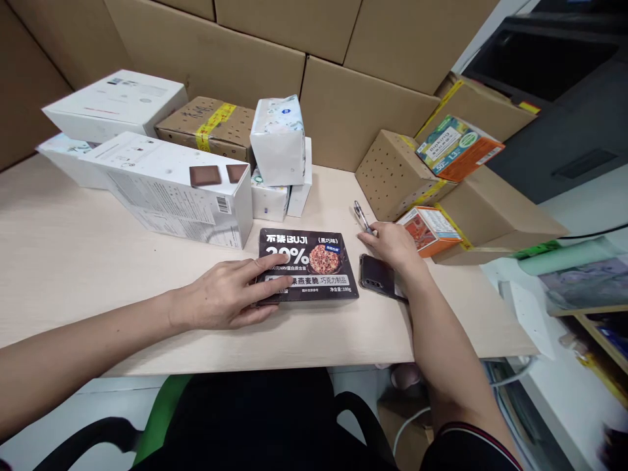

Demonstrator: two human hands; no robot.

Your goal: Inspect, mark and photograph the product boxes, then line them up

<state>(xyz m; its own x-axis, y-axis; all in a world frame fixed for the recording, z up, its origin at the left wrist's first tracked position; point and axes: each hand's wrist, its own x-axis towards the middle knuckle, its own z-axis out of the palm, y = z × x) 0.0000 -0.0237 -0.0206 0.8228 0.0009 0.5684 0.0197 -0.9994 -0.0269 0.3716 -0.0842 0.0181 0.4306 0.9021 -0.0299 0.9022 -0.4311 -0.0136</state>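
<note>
black snack box [314,265] near centre of table [73,248] | pinned flat by open left hand [223,297] | right hand [392,245] closed on pen-like tool [360,216] | judged light, stiff, glossy; best gripped by long edges

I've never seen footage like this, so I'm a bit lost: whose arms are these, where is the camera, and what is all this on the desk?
There is no machine here. These are a person's two bare arms, filmed by one camera worn on their head, looking forward and down. The left hand lies flat on a black snack box, fingers over its left end. The right hand seems to pinch a slim pen-like tool, beside a dark phone lying on the pale table. Behind them stand white boxes, wrapped tissue packs, brown cardboard boxes and a small orange box.
</note>
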